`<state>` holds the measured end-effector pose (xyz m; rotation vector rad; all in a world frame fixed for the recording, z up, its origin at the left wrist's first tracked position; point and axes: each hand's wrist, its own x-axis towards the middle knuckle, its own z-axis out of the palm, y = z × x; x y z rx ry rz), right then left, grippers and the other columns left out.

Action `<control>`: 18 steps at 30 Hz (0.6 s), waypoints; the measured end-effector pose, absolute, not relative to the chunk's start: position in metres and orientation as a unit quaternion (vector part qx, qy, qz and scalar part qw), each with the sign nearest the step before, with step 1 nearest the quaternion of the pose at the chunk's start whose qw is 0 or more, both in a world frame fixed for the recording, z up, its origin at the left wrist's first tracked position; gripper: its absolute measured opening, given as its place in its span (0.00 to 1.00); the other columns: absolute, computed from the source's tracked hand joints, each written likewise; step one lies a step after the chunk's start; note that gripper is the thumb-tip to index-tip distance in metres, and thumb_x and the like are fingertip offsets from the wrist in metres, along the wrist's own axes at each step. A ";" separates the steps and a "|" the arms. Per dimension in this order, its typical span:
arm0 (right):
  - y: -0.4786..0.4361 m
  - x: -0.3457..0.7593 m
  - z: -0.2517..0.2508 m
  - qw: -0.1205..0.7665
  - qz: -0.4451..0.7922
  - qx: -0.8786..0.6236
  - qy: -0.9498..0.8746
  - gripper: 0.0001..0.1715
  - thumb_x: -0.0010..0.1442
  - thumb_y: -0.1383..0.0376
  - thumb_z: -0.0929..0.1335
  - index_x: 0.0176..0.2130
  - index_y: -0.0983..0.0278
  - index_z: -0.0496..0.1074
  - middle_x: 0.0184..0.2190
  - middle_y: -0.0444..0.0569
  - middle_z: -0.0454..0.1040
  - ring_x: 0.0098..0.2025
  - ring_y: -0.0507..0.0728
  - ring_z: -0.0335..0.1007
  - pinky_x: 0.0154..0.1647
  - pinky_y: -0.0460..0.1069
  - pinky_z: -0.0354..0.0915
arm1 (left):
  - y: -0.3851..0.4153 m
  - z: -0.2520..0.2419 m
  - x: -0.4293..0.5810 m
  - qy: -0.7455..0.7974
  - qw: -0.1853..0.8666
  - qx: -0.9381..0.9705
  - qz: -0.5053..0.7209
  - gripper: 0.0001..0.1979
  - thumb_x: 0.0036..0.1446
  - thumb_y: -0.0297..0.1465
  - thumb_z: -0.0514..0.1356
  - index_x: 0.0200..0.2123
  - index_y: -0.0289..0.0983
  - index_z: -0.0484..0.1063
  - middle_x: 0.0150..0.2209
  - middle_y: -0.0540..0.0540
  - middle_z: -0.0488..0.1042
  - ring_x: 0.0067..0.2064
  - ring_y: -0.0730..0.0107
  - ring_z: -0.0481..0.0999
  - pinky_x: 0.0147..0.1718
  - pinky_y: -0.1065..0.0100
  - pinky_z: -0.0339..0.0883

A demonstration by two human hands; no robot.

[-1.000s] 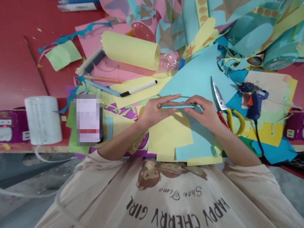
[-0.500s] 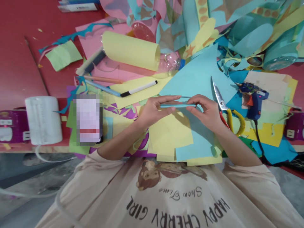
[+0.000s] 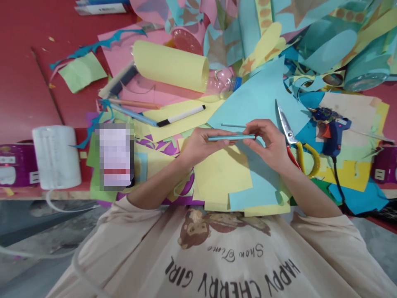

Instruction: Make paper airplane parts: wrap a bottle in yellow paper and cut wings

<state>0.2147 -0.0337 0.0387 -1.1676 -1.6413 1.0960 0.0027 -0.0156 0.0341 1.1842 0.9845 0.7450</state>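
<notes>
My left hand (image 3: 198, 145) and my right hand (image 3: 269, 140) hold a narrow, light-blue folded paper (image 3: 218, 138) level between them. It is seen nearly edge-on, each hand pinching one end between thumb and fingers. Behind it shows a thin grey-blue line (image 3: 232, 125); whether this belongs to the same paper I cannot tell. Below the hands lie yellow paper sheets (image 3: 221, 178), and a large light-blue sheet (image 3: 257, 95) spreads out beyond them. Scissors (image 3: 290, 136) with red and yellow handles rest just right of my right hand.
A blue glue gun (image 3: 335, 134) with a cord lies at the right. Past my hands are a marker (image 3: 182, 116), a bottle wrapped in yellow paper (image 3: 170, 66) and many paper cut-outs. Leftward sit a phone (image 3: 114, 157) and a white box-shaped device (image 3: 56, 157).
The fingers of my left hand have drawn down onto the folded paper, leaving the thin line behind it more exposed. My right fingers have shifted slightly; both arms stay in place.
</notes>
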 end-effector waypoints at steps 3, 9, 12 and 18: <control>-0.034 0.215 0.039 0.420 0.445 -0.452 -0.649 0.19 0.59 0.60 0.71 0.50 0.57 0.66 0.38 0.46 0.74 0.40 0.53 0.73 0.39 0.50 0.69 | -0.016 0.033 0.003 0.430 0.666 0.510 0.333 0.21 0.44 0.43 0.72 0.40 0.39 0.82 0.38 0.44 0.83 0.40 0.60 0.83 0.41 0.67 0.78; -0.033 0.214 0.038 0.418 0.446 -0.457 -0.646 0.23 0.58 0.57 0.71 0.51 0.57 0.63 0.37 0.45 0.74 0.40 0.53 0.73 0.39 0.51 0.69 | -0.016 0.033 0.003 0.428 0.672 0.508 0.328 0.21 0.45 0.44 0.71 0.41 0.38 0.82 0.37 0.43 0.83 0.40 0.59 0.83 0.42 0.65 0.78; -0.034 0.214 0.037 0.425 0.442 -0.458 -0.644 0.24 0.59 0.55 0.70 0.51 0.56 0.61 0.35 0.44 0.74 0.38 0.53 0.72 0.38 0.51 0.69 | -0.015 0.033 0.003 0.429 0.668 0.515 0.322 0.22 0.45 0.44 0.71 0.41 0.38 0.82 0.37 0.43 0.83 0.41 0.58 0.83 0.42 0.65 0.77; -0.034 0.212 0.039 0.447 0.447 -0.445 -0.634 0.23 0.59 0.57 0.71 0.52 0.55 0.61 0.32 0.41 0.72 0.36 0.53 0.72 0.36 0.50 0.69 | -0.015 0.034 0.004 0.440 0.662 0.517 0.317 0.22 0.44 0.44 0.71 0.41 0.38 0.82 0.35 0.44 0.83 0.41 0.59 0.83 0.42 0.66 0.77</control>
